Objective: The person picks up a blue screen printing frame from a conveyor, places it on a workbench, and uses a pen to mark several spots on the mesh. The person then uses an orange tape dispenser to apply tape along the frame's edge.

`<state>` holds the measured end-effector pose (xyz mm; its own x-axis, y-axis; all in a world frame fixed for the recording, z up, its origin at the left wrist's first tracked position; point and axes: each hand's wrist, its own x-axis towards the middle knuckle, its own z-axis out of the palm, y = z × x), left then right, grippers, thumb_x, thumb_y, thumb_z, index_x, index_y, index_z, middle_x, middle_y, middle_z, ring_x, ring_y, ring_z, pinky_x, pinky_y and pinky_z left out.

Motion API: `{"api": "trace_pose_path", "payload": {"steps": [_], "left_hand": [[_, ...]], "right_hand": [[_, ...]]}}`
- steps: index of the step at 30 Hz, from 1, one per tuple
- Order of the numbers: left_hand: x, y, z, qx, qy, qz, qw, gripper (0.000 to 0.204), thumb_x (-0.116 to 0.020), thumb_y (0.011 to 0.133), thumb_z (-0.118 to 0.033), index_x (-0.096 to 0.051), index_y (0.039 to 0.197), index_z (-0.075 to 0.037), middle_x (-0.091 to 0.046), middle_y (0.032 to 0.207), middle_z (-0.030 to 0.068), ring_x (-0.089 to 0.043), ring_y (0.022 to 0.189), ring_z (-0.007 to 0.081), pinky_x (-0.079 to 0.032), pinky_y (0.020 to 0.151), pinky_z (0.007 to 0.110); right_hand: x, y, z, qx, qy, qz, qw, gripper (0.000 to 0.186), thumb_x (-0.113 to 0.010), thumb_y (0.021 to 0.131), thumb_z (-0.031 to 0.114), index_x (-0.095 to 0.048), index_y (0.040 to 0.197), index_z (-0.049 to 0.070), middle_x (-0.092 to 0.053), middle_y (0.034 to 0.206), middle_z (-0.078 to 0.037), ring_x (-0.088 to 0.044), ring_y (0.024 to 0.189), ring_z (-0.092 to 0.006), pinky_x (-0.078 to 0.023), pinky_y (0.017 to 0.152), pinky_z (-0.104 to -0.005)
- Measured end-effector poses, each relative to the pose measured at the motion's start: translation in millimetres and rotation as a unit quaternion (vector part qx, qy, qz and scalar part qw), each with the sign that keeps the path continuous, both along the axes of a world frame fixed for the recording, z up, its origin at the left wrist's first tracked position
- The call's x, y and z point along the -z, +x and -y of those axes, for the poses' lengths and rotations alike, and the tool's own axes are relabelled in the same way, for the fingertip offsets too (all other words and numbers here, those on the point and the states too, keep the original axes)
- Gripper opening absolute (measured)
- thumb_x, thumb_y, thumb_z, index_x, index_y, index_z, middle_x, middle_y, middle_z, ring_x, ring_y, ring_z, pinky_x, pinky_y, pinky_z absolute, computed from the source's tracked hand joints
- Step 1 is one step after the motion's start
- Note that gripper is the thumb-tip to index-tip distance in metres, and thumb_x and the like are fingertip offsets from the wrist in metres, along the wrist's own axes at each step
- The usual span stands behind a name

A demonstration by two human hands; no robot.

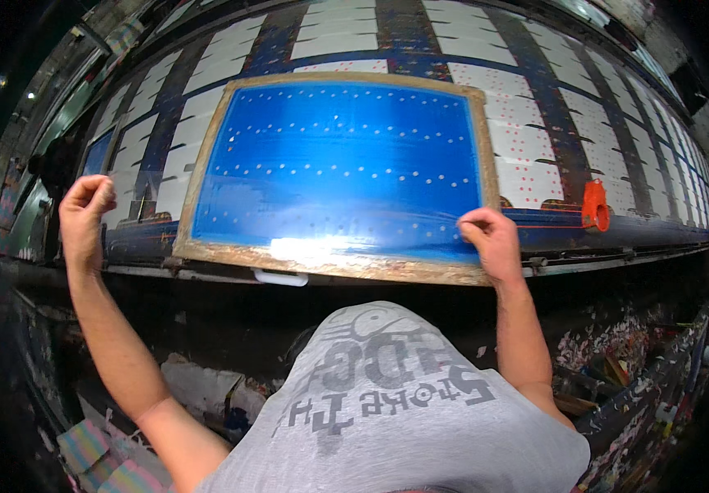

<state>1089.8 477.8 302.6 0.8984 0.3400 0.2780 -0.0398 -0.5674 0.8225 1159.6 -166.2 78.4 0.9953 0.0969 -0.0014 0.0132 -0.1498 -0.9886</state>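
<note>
A wood-framed printing screen [346,148] with blue mesh and rows of small pale dots lies in front of me on the long table. What looks like a sheet of clear film [288,197] stretches across its lower part, showing mainly as glare and faint edges. Off the screen's left side, my left hand [85,215] is raised, thumb and fingers pinched together on the film's end. By the lower right corner of the frame, my right hand [494,242] pinches the other end. The film's exact outline is hard to make out.
White pieces [523,140] lie in rows along the dark table, some printed with red dots. To the right, an orange clamp-like part [595,207] sits by the table's near edge. A white handle [281,278] juts out below the screen. Scraps litter the area at lower right.
</note>
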Motion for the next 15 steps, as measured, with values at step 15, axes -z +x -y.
{"api": "trace_pose_path", "payload": {"steps": [15], "left_hand": [[145,-76,34,-0.036,-0.234,0.027,0.971,0.007,-0.077,0.100,-0.001,-0.075,0.107,-0.003,-0.067,0.131,0.0087,-0.070,0.114,0.0196,-0.053,0.105,0.036]], "right_hand": [[-10,-94,27,0.155,-0.025,-0.012,0.988,0.025,-0.072,0.096,-0.009,-0.077,0.120,-0.002,-0.070,0.107,-0.005,-0.065,0.096,-0.0117,-0.053,0.088,-0.0282]]}}
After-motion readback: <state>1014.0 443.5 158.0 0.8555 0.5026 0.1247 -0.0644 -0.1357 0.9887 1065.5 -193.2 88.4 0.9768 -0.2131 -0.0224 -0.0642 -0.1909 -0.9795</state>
